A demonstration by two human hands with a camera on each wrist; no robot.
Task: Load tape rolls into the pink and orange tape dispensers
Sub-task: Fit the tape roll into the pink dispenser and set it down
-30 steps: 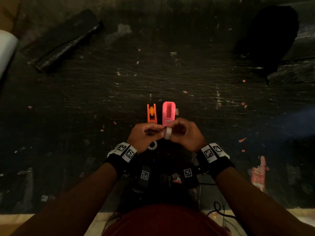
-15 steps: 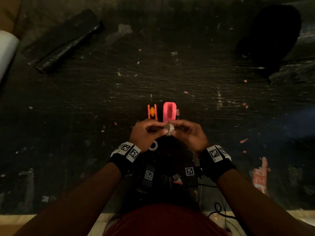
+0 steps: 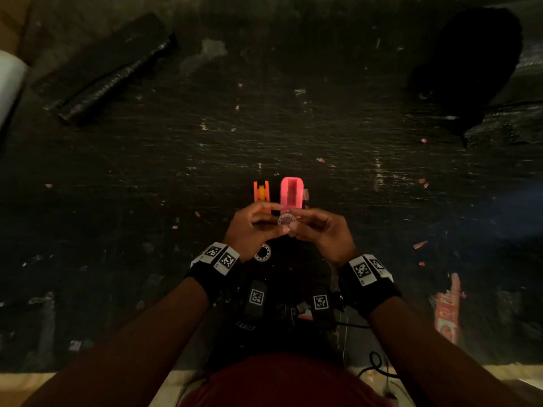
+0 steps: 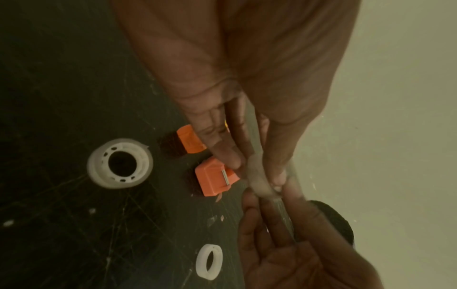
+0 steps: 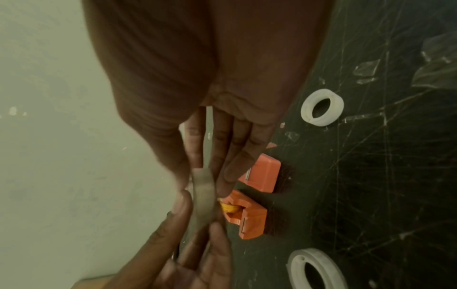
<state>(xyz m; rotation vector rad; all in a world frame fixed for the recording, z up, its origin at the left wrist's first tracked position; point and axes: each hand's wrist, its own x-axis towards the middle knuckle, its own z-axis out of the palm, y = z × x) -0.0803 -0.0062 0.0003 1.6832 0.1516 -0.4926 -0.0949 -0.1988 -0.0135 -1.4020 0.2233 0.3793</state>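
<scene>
**Q:** Between the two hands, what is being held?

**A:** A small clear tape roll (image 3: 286,220) is being pinched from both sides, just in front of the pink tape dispenser (image 3: 291,194). The left hand (image 3: 251,227) is gripping its near edge with thumb and fingertips; the right hand (image 3: 318,230) is doing the same from the other side. In the head view the roll is now showing its round face and core, where a second ago it was showing its edge, so it is being turned over in the fingers.

**Q:** What does that mean for the job?

**A:** Probably they are hunting for the free tape end or lining the roll up for loading. The pink dispenser's well is looking empty, so that one is not yet loaded.

**Q:** And the other dispenser?

**A:** The orange tape dispenser (image 3: 261,193) is standing just left of the pink one, with a yellow hub (image 5: 230,207) sitting between its walls. Whether tape is on that hub, I cannot tell.

**Q:** Anything else nearby?

**A:** A white plastic tape core (image 4: 120,161) is lying flat on the scratched black table (image 3: 147,171) by the left wrist, and a smaller white ring (image 4: 209,261) is lying close to the right hand.
</scene>
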